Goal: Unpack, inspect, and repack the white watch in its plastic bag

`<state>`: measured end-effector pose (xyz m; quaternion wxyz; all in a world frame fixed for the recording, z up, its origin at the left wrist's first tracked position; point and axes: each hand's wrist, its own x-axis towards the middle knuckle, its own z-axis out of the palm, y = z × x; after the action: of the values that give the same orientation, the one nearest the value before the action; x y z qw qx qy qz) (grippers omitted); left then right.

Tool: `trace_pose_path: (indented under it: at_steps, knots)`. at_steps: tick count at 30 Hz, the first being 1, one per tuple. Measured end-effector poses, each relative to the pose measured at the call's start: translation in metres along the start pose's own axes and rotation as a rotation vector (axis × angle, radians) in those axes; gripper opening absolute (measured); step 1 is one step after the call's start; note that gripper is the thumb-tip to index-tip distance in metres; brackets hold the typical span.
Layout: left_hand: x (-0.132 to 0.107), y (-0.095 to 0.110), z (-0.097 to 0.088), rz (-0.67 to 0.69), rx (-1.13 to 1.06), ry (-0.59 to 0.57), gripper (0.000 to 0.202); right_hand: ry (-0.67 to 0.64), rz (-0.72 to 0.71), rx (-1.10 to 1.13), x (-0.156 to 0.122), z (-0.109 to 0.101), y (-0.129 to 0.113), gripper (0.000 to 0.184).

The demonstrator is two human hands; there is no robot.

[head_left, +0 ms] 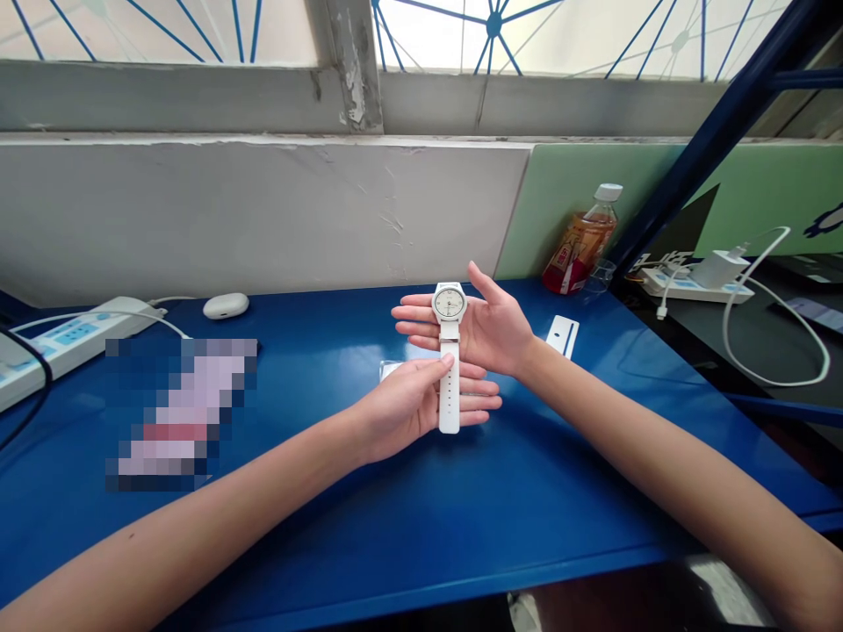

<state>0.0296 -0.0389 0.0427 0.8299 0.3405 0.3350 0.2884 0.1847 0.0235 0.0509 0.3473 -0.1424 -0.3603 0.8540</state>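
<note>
Wristwatch [450,338] held upright above worktop [461,518], left of the bottle [583,241]. Left hand [405,405] pinching lower strap [449,404] with thumb against fingers [484,405]; right hand [487,332] open, fingers [412,314] straight behind the dial [450,303]. Keep pinch firm, support dial flat, avoid twisting strap.

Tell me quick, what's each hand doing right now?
Left hand: fingers pinched on the strap of the white watch.
Right hand: open, flat behind the watch face.
</note>
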Motion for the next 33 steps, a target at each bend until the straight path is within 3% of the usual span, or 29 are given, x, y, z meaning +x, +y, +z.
trace_pose_path:
  at_steps: [12,18,25,29,33]
  knots:
    - [0.001,0.000,0.002,-0.031,0.016,0.051,0.034,0.022,-0.004,-0.041,-0.001,0.004,-0.001,0.081]
    - [0.000,0.001,0.001,-0.012,0.038,0.030,0.033,0.013,-0.016,-0.028,0.000,0.001,0.002,0.060]
    - [0.003,0.000,-0.004,0.036,0.074,0.051,0.035,0.152,-0.026,-0.019,0.002,0.003,0.000,0.045]
    - [0.003,-0.001,-0.006,0.095,0.049,0.044,0.024,0.213,-0.134,-0.034,0.003,-0.002,-0.001,0.031]
    - [0.000,-0.001,-0.005,0.075,0.023,-0.047,0.028,0.248,-0.250,-0.155,0.004,-0.007,0.004,0.016]
